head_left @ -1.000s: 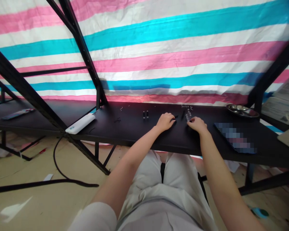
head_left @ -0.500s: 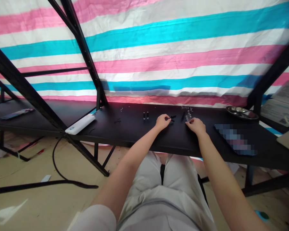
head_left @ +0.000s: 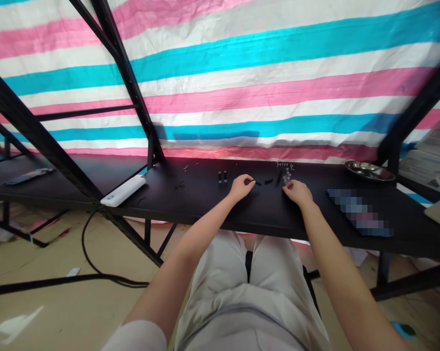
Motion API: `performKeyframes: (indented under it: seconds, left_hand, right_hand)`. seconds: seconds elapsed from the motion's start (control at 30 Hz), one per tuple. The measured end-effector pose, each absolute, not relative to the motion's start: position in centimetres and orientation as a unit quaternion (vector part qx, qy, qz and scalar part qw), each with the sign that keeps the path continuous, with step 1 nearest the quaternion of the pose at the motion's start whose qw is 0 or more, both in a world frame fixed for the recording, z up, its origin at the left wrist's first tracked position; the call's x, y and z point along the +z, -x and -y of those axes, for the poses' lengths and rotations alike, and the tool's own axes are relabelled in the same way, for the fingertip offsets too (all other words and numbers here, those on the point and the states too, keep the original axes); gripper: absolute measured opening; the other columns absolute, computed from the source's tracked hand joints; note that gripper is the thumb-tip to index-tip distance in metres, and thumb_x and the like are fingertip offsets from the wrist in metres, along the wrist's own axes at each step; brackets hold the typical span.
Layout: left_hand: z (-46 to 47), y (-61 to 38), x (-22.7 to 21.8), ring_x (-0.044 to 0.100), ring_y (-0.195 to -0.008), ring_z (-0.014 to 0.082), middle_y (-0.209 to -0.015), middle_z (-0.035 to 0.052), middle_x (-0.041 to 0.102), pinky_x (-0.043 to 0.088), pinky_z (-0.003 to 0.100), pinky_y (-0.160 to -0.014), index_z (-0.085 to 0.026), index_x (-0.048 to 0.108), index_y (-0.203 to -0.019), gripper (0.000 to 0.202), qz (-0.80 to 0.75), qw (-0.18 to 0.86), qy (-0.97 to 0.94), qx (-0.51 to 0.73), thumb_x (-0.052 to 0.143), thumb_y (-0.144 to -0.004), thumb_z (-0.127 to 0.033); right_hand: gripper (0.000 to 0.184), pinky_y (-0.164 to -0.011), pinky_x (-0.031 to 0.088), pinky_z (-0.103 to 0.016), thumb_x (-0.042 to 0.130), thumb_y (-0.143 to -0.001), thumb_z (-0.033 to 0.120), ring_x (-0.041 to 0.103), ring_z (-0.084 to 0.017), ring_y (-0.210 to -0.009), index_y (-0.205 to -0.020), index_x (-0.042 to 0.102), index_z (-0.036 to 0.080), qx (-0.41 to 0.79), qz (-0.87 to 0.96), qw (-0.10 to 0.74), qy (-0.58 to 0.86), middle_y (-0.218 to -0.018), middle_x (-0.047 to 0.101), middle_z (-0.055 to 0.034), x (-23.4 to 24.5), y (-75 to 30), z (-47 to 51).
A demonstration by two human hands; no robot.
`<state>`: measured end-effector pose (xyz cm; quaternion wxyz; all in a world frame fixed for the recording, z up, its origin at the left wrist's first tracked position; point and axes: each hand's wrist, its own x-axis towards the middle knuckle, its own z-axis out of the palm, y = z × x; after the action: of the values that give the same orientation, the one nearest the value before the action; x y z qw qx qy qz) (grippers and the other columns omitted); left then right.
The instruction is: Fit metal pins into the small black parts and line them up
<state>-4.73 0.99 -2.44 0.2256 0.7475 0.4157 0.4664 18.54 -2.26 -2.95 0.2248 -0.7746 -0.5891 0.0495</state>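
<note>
My left hand [head_left: 242, 188] is closed in a pinch on a small black cylinder-like piece [head_left: 257, 183], held low over the black table [head_left: 264, 209]. Just right of its tip lies another short black piece [head_left: 269, 181]. My right hand [head_left: 298, 193] rests on the table with thumb and fingers drawn together at the near end of a cluster of small clear pieces [head_left: 287, 176]; whatever is between its fingertips is too small to make out. Beside that cluster lies a slim black piece [head_left: 279, 176]. Two black tubes with pale ends [head_left: 222, 177] are side by side farther left.
Thin black scraps [head_left: 179, 185] and a white power bank [head_left: 124, 190] with a cable are to the left. Small whitish bits [head_left: 284, 165] line the back. At right are a metal dish [head_left: 369, 171] and a blurred flat object [head_left: 359, 212]. Black frame posts [head_left: 132, 87] rise at the sides.
My left hand has shifted slightly left, and one black piece now lies on the table apart from the piece in its fingers. My right hand has stayed almost in place.
</note>
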Motion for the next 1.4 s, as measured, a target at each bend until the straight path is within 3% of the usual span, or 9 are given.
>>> performKeyframes:
  seconds: [0.2,0.43,0.97,1.4]
  left_hand:
    - [0.7,6.0,-2.6,0.059,-0.070,0.0129,-0.075,0.0017,0.064,0.045,0.027,-0.071,-0.018,0.061,-0.078,0.007,-0.419,0.212,-0.709,0.526,0.058,-0.076,-0.024]
    - [1.2,6.0,-2.6,0.056,-0.076,0.0143,-0.077,0.0026,0.064,0.044,0.028,-0.075,-0.019,0.062,-0.082,0.008,-0.384,0.129,-0.770,0.493,0.057,-0.079,-0.025]
    - [1.3,6.0,-2.3,0.057,-0.072,0.0132,-0.076,0.0024,0.065,0.046,0.028,-0.073,-0.018,0.065,-0.086,0.012,-0.368,0.131,-0.767,0.509,0.060,-0.079,-0.027]
    - [1.5,5.9,-1.9,0.057,-0.071,0.0119,-0.075,0.0024,0.065,0.046,0.027,-0.072,-0.019,0.067,-0.088,0.016,-0.342,0.141,-0.747,0.552,0.059,-0.080,-0.031]
  right_hand:
    - [0.015,-0.062,0.038,-0.026,0.055,-0.075,0.034,0.059,-0.017,-0.075,-0.078,0.061,0.021,0.045,0.638,0.231,0.733,-0.080,0.066,-0.0034,-3.1,-18.1,2.3]
    - [0.013,-0.059,0.035,-0.025,0.054,-0.076,0.032,0.057,-0.015,-0.070,-0.078,0.060,0.021,0.033,0.676,0.243,0.695,-0.075,0.064,-0.0019,-3.4,-17.2,2.2]
    - [0.013,-0.054,0.032,-0.023,0.053,-0.075,0.033,0.052,-0.013,-0.059,-0.073,0.057,0.021,0.033,0.724,0.269,0.634,-0.064,0.060,0.0001,-3.5,-16.5,2.4]
    - [0.021,-0.056,0.032,-0.025,0.039,-0.089,0.033,0.060,-0.016,-0.070,-0.094,0.054,0.018,-0.074,0.793,0.147,0.587,-0.083,0.066,-0.0066,-2.6,-13.7,3.4]
